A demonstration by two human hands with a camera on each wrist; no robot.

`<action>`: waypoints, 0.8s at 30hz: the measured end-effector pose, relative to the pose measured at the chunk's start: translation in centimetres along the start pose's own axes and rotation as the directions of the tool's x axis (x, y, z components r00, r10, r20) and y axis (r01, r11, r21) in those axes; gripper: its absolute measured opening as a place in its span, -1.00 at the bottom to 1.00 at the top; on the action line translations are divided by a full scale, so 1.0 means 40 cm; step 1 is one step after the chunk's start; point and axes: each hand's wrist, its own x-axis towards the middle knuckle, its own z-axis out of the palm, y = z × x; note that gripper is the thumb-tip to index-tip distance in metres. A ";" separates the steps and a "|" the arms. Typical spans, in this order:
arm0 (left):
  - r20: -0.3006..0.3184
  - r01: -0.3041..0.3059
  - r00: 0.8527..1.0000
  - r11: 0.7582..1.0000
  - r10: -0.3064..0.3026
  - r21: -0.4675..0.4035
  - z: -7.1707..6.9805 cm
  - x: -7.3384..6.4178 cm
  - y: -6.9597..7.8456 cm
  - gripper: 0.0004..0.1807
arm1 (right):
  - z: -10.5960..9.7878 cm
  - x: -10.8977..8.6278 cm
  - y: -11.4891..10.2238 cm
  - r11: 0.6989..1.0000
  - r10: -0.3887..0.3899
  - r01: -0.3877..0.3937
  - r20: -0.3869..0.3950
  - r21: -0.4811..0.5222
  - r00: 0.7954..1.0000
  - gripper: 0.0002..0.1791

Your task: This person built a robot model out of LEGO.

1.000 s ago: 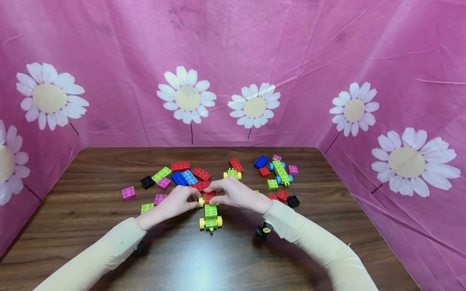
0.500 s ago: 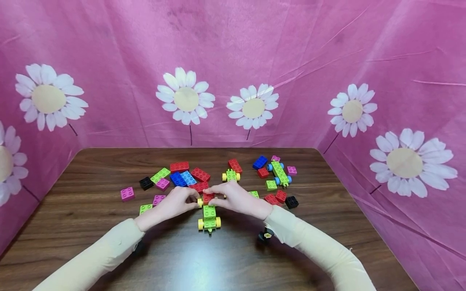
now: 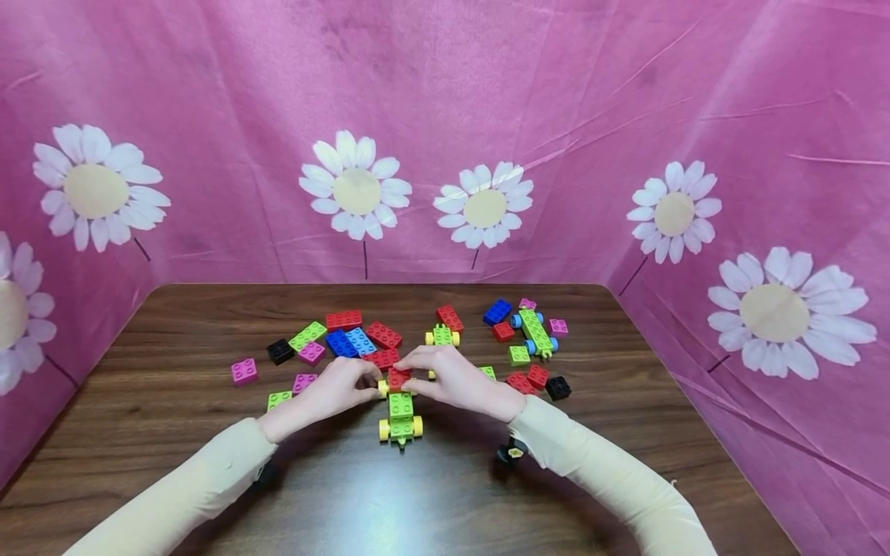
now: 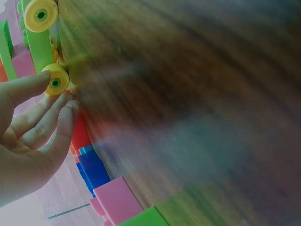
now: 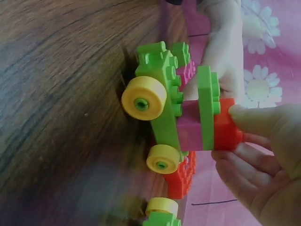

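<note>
In the head view, a green toy car base [image 3: 402, 426] with yellow wheels stands on the table, its length running away from me. Stacked on it, as the right wrist view shows, are a pink brick [image 5: 189, 126], a green plate [image 5: 205, 115] and a red brick [image 5: 225, 123] on top. My right hand [image 3: 455, 380] pinches the red brick between thumb and fingers; the brick sits against the green plate. At the car's far left, my left hand [image 3: 341, 388] grips a yellow wheel [image 4: 57, 81], thumb on one side and fingertips on the other.
Loose red, blue, pink, green and black bricks lie behind and beside the hands, including a long red brick [image 3: 381, 358] just beyond the car. A small yellow-wheeled base [image 3: 442, 335] stands farther back. A green base with blue wheels [image 3: 535, 333] is at the right.
Both hands keep nearly the same places at the car and the red brick. The head view has shifted slightly.
</note>
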 end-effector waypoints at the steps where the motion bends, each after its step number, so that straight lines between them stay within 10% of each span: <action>1: 0.000 -0.001 1.000 1.000 0.001 0.000 0.000 0.000 0.001 -0.82 | -0.001 0.001 -0.001 1.000 0.009 -0.009 0.001 0.005 1.000 -0.68; 24: 0.009 0.004 1.000 1.000 -0.004 -0.011 0.000 -0.001 0.001 -0.82 | -0.011 0.011 -0.006 0.998 0.066 -0.066 0.074 0.004 0.995 -0.67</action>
